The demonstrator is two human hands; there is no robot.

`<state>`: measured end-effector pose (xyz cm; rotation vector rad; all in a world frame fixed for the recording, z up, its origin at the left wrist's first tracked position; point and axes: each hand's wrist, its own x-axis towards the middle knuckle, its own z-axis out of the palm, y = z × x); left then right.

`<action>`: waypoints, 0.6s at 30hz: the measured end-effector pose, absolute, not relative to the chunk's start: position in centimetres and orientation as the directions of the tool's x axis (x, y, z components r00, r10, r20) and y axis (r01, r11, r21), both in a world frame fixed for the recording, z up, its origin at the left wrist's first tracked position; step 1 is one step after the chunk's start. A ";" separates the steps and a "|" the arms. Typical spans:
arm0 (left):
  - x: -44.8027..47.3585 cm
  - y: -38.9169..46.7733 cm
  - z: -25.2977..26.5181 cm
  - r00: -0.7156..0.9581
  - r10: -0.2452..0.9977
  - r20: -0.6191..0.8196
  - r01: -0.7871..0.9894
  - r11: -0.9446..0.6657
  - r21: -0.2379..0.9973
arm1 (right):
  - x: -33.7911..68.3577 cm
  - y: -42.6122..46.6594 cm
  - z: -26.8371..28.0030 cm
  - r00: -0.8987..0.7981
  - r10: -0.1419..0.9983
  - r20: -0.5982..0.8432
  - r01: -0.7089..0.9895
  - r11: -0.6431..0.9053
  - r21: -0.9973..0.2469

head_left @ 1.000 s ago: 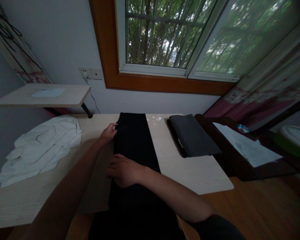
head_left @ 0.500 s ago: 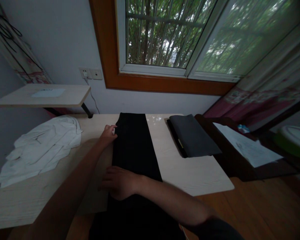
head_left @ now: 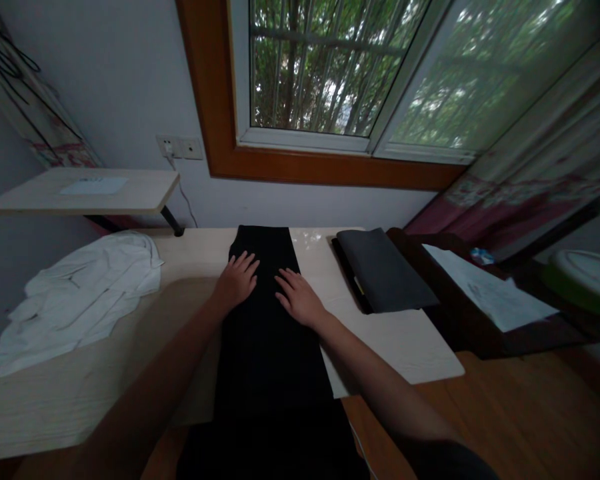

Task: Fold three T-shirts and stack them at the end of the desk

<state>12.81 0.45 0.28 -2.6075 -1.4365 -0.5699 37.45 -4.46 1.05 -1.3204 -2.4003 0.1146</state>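
Observation:
A long black garment, which looks like folded trousers (head_left: 273,353), lies flat in a strip from the far table edge towards my body. My left hand (head_left: 237,280) rests palm down on its left side near the far end, fingers spread. On the right side of the cloth lies my right hand (head_left: 300,298), also flat with fingers apart. Neither hand grips anything. Where the near end of the cloth stops is hard to make out against the dark clothing on my lap.
The pale wooden table (head_left: 180,373) carries a crumpled white cloth (head_left: 90,287) on the left and a dark grey folder (head_left: 385,273) on the right. A small raised shelf (head_left: 145,193) stands at the back left. Beyond the table's right edge, paper (head_left: 485,287) lies on dark furniture.
My left hand has let go of the garment's left edge and now lies flat on it. My right hand has moved up and to the right, from the near left edge onto the right side.

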 end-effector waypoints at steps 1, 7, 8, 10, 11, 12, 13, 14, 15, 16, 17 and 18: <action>13.4 0.4 0.2 0.476 0.800 0.366 0.839 -0.537 0.082 | 37.7 -4.6 0.7 -0.480 0.828 0.289 0.804 0.548 -0.232; 13.6 2.9 0.0 0.267 0.931 0.247 0.949 -0.299 0.100 | 37.9 -5.7 0.7 -0.496 0.834 0.242 0.826 0.539 -0.166; 13.2 3.5 0.0 0.225 0.950 0.217 0.962 -0.251 0.104 | 38.0 -5.8 0.8 -0.496 0.836 0.235 0.828 0.537 -0.162; 12.4 4.4 0.1 0.157 0.973 0.169 0.978 -0.177 0.110 | 38.2 -6.0 0.8 -0.491 0.841 0.227 0.834 0.529 -0.154; 12.0 4.7 0.1 0.137 0.978 0.157 0.981 -0.155 0.112 | 38.3 -6.1 0.8 -0.490 0.842 0.224 0.837 0.527 -0.149; 11.6 4.9 0.1 0.125 0.981 0.148 0.983 -0.143 0.114 | 38.4 -6.2 0.8 -0.490 0.843 0.222 0.839 0.525 -0.144; 11.3 4.9 0.1 0.118 0.982 0.145 0.984 -0.136 0.115 | 38.5 -6.3 0.7 -0.490 0.844 0.219 0.840 0.524 -0.139; 11.1 4.8 0.1 0.116 0.983 0.144 0.985 -0.133 0.114 | 38.7 -6.5 0.7 -0.491 0.844 0.215 0.841 0.524 -0.135; 11.0 4.6 0.1 0.114 0.983 0.146 0.985 -0.131 0.112 | 38.8 -6.6 0.7 -0.491 0.845 0.211 0.842 0.523 -0.133; 11.0 4.3 0.1 0.116 0.982 0.152 0.985 -0.133 0.108 | 38.9 -6.8 0.6 -0.491 0.846 0.207 0.843 0.521 -0.131; 11.0 3.8 0.2 0.123 0.979 0.160 0.985 -0.140 0.102 | 38.9 -6.9 0.6 -0.489 0.848 0.204 0.845 0.518 -0.130; 11.1 3.2 0.3 0.137 0.976 0.168 0.984 -0.154 0.094 | 39.0 -7.0 0.6 -0.487 0.850 0.202 0.847 0.516 -0.130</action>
